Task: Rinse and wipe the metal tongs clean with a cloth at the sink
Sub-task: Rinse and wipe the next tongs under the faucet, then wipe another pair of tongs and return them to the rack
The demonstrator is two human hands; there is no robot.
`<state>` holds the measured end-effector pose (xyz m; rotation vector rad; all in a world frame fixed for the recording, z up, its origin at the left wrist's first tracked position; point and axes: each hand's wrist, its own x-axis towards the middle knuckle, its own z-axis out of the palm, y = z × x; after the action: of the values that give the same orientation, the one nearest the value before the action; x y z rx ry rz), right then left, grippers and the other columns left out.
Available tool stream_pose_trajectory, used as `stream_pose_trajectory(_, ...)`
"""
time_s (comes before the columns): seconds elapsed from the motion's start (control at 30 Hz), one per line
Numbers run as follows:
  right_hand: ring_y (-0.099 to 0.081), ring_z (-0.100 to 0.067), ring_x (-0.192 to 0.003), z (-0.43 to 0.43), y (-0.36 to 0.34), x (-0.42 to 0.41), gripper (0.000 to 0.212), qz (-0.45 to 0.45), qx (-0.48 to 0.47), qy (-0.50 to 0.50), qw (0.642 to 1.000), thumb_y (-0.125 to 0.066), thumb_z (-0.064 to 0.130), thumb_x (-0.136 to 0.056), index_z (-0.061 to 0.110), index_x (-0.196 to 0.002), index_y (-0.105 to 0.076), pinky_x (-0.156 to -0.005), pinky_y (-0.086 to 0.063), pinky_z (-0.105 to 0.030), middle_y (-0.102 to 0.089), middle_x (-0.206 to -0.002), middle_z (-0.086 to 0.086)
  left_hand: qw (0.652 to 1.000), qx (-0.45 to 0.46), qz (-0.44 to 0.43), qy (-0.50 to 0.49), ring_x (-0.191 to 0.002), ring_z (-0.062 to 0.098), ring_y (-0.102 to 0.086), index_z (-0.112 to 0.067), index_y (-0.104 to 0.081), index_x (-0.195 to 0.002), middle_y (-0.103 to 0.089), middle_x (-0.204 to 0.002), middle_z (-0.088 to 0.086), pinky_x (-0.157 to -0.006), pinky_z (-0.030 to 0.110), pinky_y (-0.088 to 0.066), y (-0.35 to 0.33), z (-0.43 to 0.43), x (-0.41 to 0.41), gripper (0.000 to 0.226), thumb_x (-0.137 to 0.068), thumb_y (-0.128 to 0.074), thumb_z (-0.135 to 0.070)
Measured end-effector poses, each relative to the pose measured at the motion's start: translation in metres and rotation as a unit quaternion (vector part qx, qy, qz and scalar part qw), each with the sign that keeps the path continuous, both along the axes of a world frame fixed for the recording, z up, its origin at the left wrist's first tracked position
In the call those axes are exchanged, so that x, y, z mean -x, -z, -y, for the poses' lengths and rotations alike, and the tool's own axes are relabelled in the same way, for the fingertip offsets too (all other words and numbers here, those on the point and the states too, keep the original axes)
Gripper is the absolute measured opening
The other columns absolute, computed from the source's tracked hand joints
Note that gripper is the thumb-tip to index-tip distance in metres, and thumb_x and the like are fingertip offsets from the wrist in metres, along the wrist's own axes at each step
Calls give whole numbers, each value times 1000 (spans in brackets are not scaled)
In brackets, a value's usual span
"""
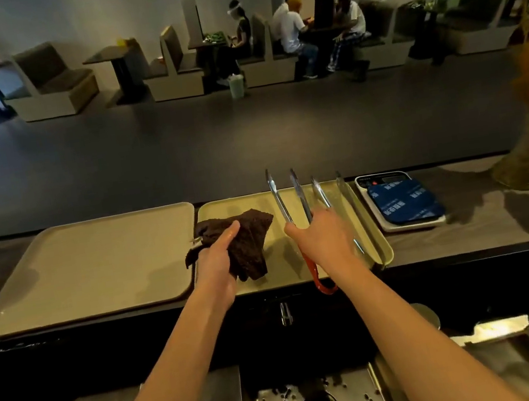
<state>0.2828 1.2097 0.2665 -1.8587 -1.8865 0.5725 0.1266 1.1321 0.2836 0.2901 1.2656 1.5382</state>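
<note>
Gripping the metal tongs (278,199) in your right hand (325,242) at 1 o'clock over the tray (239,204), you clutch the brown cloth (248,241) in your left hand (217,263) at 11; loose fingers could drop them short of the sink (356,397).

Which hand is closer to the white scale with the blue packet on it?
Right. The right hand, gripping the tongs, is just left of the scale; the left hand, holding the brown cloth, is farther left.
</note>
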Motion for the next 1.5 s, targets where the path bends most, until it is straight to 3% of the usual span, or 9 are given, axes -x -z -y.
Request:
stream_pose_trajectory(0.23, -61, -27, -104, -15, 12, 14, 63, 102, -7, 1, 995, -55, 61, -91, 6, -120, -59, -73, -43, -33, -57, -127, -12, 1000, 10, 22, -9, -98, 19, -60, -16, -63, -98, -67, -105, 2, -91, 39, -46, 10, -5, -1, 8, -91, -65, -18)
stream_pose_trajectory(0.43, -61, -27, -108, -18, 13, 19, 79, 158, -1, 13, 987, -52, 72, -88, 5, -131, -53, -70, -46, -33, -54, -134, -13, 999, 13, 33, -13, -100, 20, -60, -15, -63, -98, -66, -107, 4, -97, 42, -46, 12, -3, 0, 7, -92, -64, -18)
stream_pose_trajectory(0.57, -45, -31, -132, -9, 9, 21, 99, 163, -23, 11, 986, -43, 82, -83, 3, -143, -42, -97, -47, -40, -45, -144, -17, 999, -5, 31, -22, -97, 19, -61, -15, -63, -96, -67, -104, 3, -92, 41, -48, 7, 8, 2, 5, -92, -63, -17)
stream_pose_trajectory(0.7, -48, -23, -121, 20, 5, 32, 60, 80, -140, -42, 986, -45, 62, -94, 15, -130, -57, -92, -46, -36, -53, -133, -9, 998, -27, 43, -39, -97, 20, -65, -12, -66, -99, -71, -104, 5, -90, 38, -50, 0, 35, 15, 8, -92, -64, -16)
stream_pose_trajectory(0.9, -54, -3, -82, 103, -10, 83, 22, -83, -122, -173, 974, -52, 46, -96, 28, -98, -65, -60, -34, -19, -64, -97, 12, 993, -60, 46, -88, -83, 17, -74, -8, -70, -101, -77, -96, 5, -82, 35, -54, -9, 118, 53, 14, -93, -62, -17)
stream_pose_trajectory(1.03, -56, -4, -76, 177, -7, 135, 24, -120, -103, -250, 955, -51, 45, -96, 29, -85, -64, -58, -34, -23, -64, -83, 13, 988, -64, 24, -141, -78, 17, -75, -7, -71, -98, -78, -93, 7, -78, 37, -56, -9, 203, 83, 17, -93, -62, -21)
stream_pose_trajectory(1.13, -58, -6, -75, 241, 1, 173, 25, -139, -79, -306, 938, -51, 45, -97, 29, -85, -66, -62, -40, -28, -66, -81, 12, 980, -70, 26, -184, -83, 17, -75, -8, -71, -100, -78, -94, 7, -68, 29, -60, 1, 276, 109, 20, -96, -57, -23)
stream_pose_trajectory(1.27, -54, -1, -67, 338, 15, 219, 20, -157, -36, -394, 905, -53, 40, -98, 30, -87, -66, -56, -36, -21, -62, -76, 14, 960, -54, 39, -271, -105, 22, -69, -4, -66, -120, -73, -114, 11, -88, 33, -52, 28, 385, 145, 35, -95, -59, -27)
stream_pose_trajectory(1.5, -63, -17, -79, 487, 50, 280, 23, -144, 19, -498, 855, -58, 38, -95, 22, -90, -73, -63, -43, -31, -72, -84, 2, 917, -30, 58, -393, -95, 22, -72, -4, -71, -107, -74, -109, 11, -90, 37, -55, 71, 550, 181, 25, -95, -58, -22)
